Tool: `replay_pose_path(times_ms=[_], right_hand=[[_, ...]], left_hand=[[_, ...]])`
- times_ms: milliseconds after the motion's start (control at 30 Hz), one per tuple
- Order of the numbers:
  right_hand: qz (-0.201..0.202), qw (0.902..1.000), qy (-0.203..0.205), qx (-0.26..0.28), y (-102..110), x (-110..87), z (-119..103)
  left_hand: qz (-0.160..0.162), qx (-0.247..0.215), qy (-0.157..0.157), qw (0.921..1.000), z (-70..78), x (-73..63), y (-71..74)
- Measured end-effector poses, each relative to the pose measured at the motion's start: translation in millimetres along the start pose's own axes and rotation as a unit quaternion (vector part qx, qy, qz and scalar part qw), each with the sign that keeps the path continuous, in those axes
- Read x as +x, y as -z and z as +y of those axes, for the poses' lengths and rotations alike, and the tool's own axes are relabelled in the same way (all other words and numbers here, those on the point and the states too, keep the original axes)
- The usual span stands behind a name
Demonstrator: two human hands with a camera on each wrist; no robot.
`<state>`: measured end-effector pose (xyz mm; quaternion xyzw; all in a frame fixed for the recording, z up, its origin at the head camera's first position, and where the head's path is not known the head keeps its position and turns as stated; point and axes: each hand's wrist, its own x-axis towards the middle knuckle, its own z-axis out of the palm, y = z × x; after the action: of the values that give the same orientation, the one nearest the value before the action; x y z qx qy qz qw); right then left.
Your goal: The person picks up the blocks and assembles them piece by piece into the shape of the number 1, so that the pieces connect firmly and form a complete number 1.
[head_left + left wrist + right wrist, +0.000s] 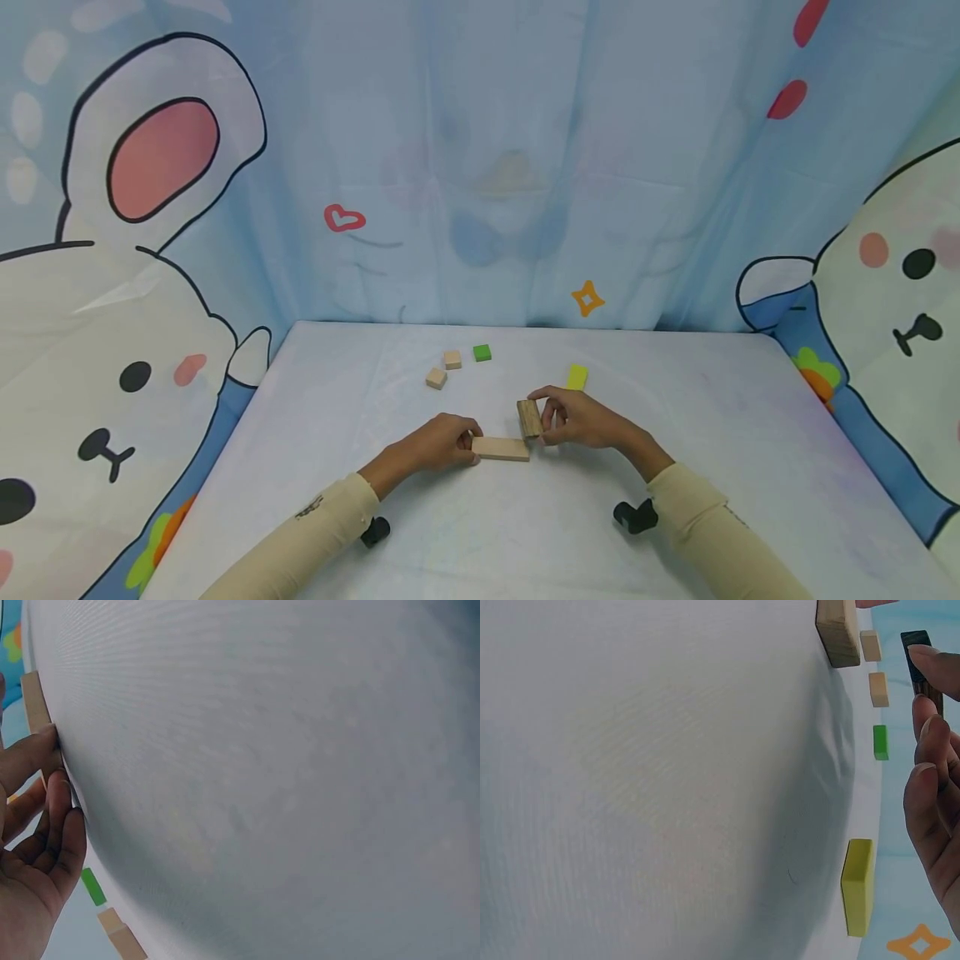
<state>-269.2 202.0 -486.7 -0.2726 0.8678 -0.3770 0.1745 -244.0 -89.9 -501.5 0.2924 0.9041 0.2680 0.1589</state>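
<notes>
A long, pale wooden block (pixel 501 449) lies flat on the white table. My left hand (pixel 444 442) pinches its left end between thumb and fingers; the same block (pixel 35 701) shows beyond the thumb in the left wrist view. A shorter, darker brown wooden block (pixel 529 418) is tilted just above the pale block's right end. My right hand (pixel 581 419) grips this brown block from the right. Thumb and fingertips of the right hand (pixel 934 757) meet around it in the right wrist view.
Behind the hands stand two small pale wooden blocks (pixel 436 378) and a green block (pixel 482 352). A yellow block (pixel 577 377) sits just beyond the right hand. The white table (pixel 360 367) ends at a blue printed curtain (pixel 435 167). Black devices (pixel 636 517) are at both wrists.
</notes>
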Motion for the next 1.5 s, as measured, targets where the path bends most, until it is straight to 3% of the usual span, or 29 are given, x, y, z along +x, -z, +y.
replay_pose_path(times_ms=[633, 1500], right_hand=[[0.017, 0.9998, -0.004, 0.002, -8.1, 4.5, -5.7], [0.025, 0.9996, 0.002, -0.009, -18.1, 10.3, -10.4]], left_hand=[[-0.004, 0.000, 0.007, 1.0000, 1.1, 0.6, -1.2], [0.013, 0.005, -0.015, 0.9998, -1.5, 1.1, -1.4]])
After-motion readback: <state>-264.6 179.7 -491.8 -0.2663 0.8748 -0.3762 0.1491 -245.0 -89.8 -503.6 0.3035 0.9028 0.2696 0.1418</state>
